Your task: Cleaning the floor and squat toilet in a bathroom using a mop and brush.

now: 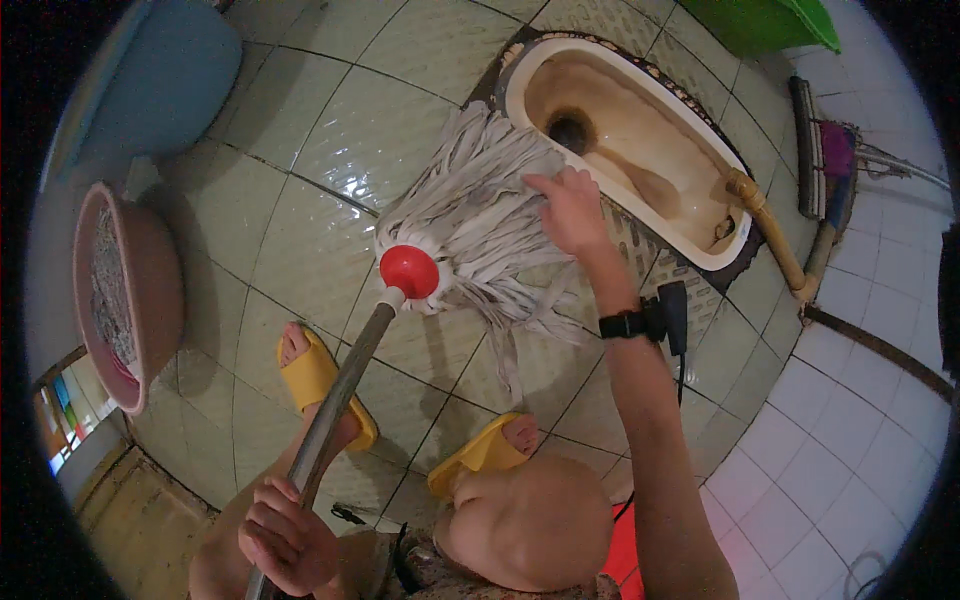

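Note:
A string mop with a red cap (408, 272) has its pale grey strands (470, 200) spread over the wet tiles. They reach up to the rim of a squat toilet (655, 150). My left hand (289, 537) is wrapped round the metal mop handle (342, 385), low in the picture. At the right edge of the strands, my right hand (574, 210) has its fingers curled in among them, with one digit pointing left. Its fingertips are partly hidden. A dark strap with a small device (645, 318) sits on my right wrist.
A pink basin (150, 300) holding grey material and a large blue tub (165, 85) stand at left. A pipe (770, 230) runs beside the toilet. A squeeze mop (825, 155) leans at the right wall, below a green container (765, 25). My feet wear yellow slippers (312, 375).

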Demonstrator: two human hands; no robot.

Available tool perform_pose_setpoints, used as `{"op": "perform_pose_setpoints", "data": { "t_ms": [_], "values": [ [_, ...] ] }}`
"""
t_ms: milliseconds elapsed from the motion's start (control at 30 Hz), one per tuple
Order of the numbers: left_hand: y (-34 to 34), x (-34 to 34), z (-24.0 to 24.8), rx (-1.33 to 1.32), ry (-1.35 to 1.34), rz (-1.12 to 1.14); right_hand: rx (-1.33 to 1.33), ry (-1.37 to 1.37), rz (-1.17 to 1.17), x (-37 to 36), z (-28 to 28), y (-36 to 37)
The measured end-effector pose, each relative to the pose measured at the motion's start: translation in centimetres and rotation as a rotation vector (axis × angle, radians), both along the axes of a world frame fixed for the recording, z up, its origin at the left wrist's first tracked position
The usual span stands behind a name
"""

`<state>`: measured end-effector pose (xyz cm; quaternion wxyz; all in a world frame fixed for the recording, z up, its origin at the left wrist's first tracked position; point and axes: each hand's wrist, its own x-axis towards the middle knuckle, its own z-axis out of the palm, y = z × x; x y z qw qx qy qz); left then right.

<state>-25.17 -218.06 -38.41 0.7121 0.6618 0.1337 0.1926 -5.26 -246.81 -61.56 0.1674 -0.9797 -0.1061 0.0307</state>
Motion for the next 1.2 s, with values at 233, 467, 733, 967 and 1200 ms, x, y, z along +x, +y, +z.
{"op": "perform_pose_setpoints", "data": {
  "t_ms": [233,467,733,967,1200],
  "values": [
    [-0.4,0.1,-0.2,-0.062,-0.019,-0.027,-0.133,0.074,0.074,-1.8,-1.1,-0.8],
    [0.6,-0.1,-0.2,-0.057,-0.032,-0.097,0.157,-0.127,0.004,-4.7,-0.2,-1.3],
    [0.2,-0.4,-0.4,-0.080,-0.079,-0.191,-0.042,-0.181,0.082,-4.3,-1.8,-1.7],
    [2.4,-0.2,1.3,0.000,-0.061,-0.125,0.008,-0.211,0.194,-11.2,2.5,-0.3],
    [5.1,-0.8,2.1,-0.002,0.000,-0.367,0.288,0.193,0.300,-21.0,1.9,4.1]
  ]
}}
